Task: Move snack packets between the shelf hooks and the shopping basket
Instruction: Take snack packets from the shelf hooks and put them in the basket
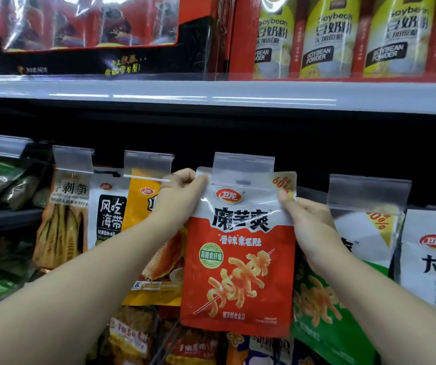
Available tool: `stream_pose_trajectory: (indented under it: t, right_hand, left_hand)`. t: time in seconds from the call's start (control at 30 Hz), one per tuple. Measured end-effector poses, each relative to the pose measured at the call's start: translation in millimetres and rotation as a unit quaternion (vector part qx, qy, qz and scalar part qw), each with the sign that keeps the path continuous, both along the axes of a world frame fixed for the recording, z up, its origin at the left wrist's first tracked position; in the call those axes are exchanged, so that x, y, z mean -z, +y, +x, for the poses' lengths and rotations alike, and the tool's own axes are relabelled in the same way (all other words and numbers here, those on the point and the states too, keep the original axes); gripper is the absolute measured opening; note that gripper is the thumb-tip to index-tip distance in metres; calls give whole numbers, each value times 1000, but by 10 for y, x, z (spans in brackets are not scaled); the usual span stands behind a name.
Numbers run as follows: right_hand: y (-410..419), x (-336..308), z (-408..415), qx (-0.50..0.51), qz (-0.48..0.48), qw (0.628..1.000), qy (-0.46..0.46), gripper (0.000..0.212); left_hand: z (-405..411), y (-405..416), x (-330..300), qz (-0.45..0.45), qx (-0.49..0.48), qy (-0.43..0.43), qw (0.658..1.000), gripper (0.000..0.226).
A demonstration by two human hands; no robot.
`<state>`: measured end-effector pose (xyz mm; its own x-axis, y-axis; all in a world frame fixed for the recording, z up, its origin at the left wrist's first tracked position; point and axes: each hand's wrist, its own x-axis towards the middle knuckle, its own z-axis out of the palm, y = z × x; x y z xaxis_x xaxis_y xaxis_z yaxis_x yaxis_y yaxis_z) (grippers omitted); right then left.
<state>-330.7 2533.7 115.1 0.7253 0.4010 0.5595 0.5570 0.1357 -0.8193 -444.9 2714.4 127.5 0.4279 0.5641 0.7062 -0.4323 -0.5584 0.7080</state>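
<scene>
Both forearms reach up to the red packet (pixel 240 248), which hangs under the clear tag (pixel 243 167). Left hand (pixel 182 191) pinches its top left corner, right hand (pixel 306 219) pinches the right edge below the tag. It looks light, soft and slippery, so I hold near the stiff sealed top.

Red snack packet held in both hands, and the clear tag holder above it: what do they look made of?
Red snack packet: looks like glossy, flexible plastic film; it shows soft glare and slight wrinkling near the top seal.
Clear tag holder: apparently rigid, translucent plastic with a frosted look; the packet's top shows faintly through it.
</scene>
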Motion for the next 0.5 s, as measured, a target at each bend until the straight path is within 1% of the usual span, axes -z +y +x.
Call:
stream_pose_trajectory:
  t: [0.03, 0.1, 0.13, 0.17, 0.3, 0.43, 0.5]
  right_hand:
    - [1, -9, -20, -3, 6, 1000, 0, 91]
    - [2, -35, -51, -4, 28, 1000, 9, 61]
    - [-1, -49, -54, -1, 36, 999, 14, 49]
    - [-2, -62, -55, 1, 40, 999, 17, 42]
    - [14, -104, -61, -4, 58, 998, 40, 34]
    - [32, -126, -72, -10, 83, 995, 59, 31]
    - [31, -119, -78, -11, 103, 993, 62, 32]
  left_hand:
    - [-9, -5, -8, 1, 1, -3, 1000, 34]
    - [-19, -26, -21, -1, 2, -5, 1000, 30]
    - [-16, -33, -25, 1, 0, -4, 1000, 30]
    - [-10, -39, -29, 1, -4, 0, 1000, 31]
    - [36, -33, -44, 0, -11, 0, 1000, 37]
    - [50, -43, -69, 7, -28, 1, 1000, 26]
    - [27, -37, -72, 18, 0, -8, 1000, 18]
